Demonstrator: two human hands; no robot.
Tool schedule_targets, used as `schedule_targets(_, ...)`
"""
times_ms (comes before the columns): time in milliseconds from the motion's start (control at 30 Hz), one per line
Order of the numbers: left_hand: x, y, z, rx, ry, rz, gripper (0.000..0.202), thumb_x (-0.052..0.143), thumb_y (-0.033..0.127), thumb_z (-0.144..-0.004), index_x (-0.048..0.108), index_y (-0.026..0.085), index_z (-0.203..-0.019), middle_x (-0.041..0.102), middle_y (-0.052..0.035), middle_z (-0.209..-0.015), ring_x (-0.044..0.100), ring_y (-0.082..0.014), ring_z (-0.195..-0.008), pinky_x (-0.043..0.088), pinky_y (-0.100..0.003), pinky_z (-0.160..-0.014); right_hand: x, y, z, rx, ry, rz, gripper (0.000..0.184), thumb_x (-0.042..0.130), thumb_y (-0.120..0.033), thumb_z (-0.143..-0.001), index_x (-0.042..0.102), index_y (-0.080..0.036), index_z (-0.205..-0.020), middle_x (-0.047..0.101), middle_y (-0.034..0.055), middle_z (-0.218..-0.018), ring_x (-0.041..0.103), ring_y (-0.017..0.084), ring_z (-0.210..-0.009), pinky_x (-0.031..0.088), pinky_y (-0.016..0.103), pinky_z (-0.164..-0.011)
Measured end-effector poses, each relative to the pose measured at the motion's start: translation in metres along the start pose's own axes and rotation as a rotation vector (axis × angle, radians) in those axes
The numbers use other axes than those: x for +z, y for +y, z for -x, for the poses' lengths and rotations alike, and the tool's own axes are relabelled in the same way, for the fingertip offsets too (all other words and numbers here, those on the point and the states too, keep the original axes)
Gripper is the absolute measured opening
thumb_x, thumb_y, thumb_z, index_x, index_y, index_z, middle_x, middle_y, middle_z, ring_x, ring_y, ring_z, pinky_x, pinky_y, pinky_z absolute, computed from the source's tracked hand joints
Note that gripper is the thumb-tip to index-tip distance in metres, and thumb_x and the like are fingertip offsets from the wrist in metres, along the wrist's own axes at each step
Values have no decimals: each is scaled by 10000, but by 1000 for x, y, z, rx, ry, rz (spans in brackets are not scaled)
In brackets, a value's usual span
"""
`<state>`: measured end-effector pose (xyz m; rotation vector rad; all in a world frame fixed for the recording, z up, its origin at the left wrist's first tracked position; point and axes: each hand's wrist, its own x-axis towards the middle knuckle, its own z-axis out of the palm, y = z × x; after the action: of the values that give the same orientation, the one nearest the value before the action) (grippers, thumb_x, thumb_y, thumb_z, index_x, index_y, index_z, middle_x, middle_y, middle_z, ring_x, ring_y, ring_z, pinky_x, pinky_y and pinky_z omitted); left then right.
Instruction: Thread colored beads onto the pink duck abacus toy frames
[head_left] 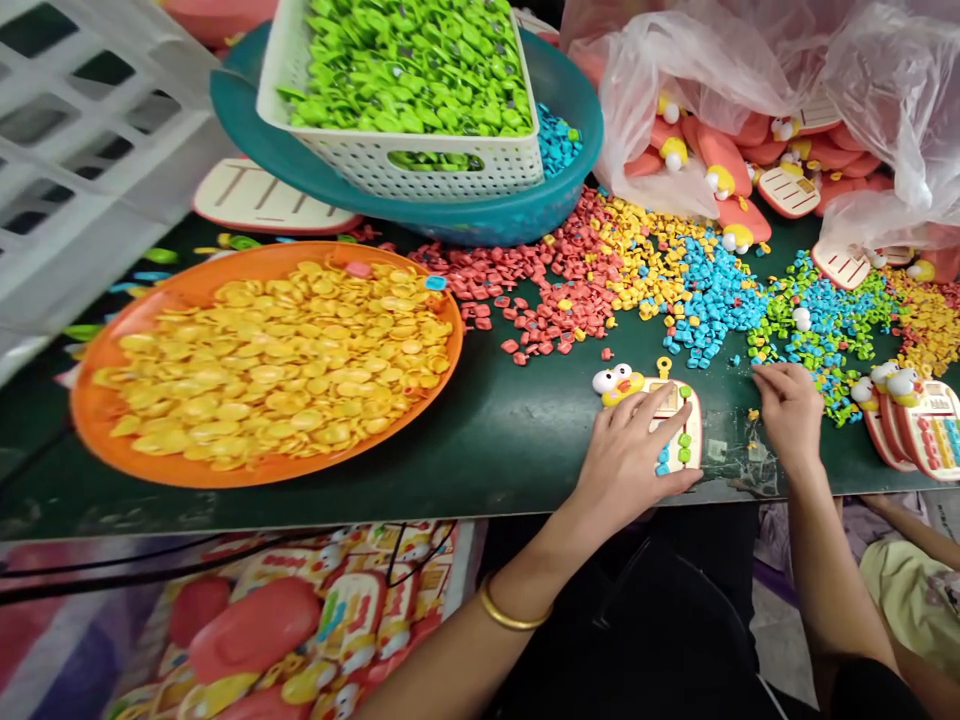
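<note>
My left hand (626,445) lies across a cream duck-faced toy board (694,425), steadying it on the table with its fingers spread over the face and the thumb at the near edge. Green and blue small pieces sit in the board's slots, and a yellow loop sticks up at its top. Bulging white eyes and a yellow beak (621,385) show beside my fingers. To the right, my right hand (793,415) is closed in a pinch at the edge of the loose blue and green pieces (799,325); whatever is between the fingertips is too small to make out.
An orange tray (262,480) of yellow oval pieces stands left. Behind it, a white basket (420,165) of green pieces rests on a teal basin (480,225). Red pieces (555,290) lie heaped mid-table. Several filled boards (930,425) lean at right, near another person's arm (915,530).
</note>
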<state>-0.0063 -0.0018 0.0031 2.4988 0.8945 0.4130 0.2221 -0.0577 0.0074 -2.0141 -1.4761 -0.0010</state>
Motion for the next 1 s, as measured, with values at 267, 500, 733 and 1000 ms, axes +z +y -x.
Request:
schedule_targets(267, -7, 5, -10, -68, -16, 29, 1064, 873, 546, -610, 390, 188, -1488, 455, -157, -1508, 466, -371, -1292, 389, -498, -1038, -3, 29, -5, 4, -80, 203, 256, 511, -194, -910, 766, -201, -893, 662, 115, -931, 513, 268, -931, 448, 414, -832)
schedule_targets(500, -15, 11, -14, 20, -77, 13, 736, 867, 514, -653, 582, 229, -1269, 526, -109, -1446, 494, -348, -1244, 383, -491, -1022, 5, -2, -7, 153, -49, -355, 193, 653, -359, -852, 752, -215, -933, 729, 68, -918, 625, 224, -841, 496, 387, -775)
schedule_targets(733, -2, 10, 2, -35, 55, 106, 761, 880, 516, -633, 561, 200, -1247, 562, -128, -1380, 519, -331, -1247, 401, -458, -1021, 47, -49, 3, 225, -118, -517, 170, 668, -355, -829, 775, -223, -826, 635, 43, -890, 605, 182, -830, 507, 328, -733)
schedule_targets(1000, 1, 4, -2, 25, 34, 5, 800, 789, 556, -745, 513, 234, -1424, 480, -121, -1514, 495, -361, -1272, 388, -497, -1033, 15, -31, 34, -65, -18, -164, 238, 556, -285, -936, 787, -239, -969, 655, 93, -1004, 589, 193, -843, 520, 350, -763)
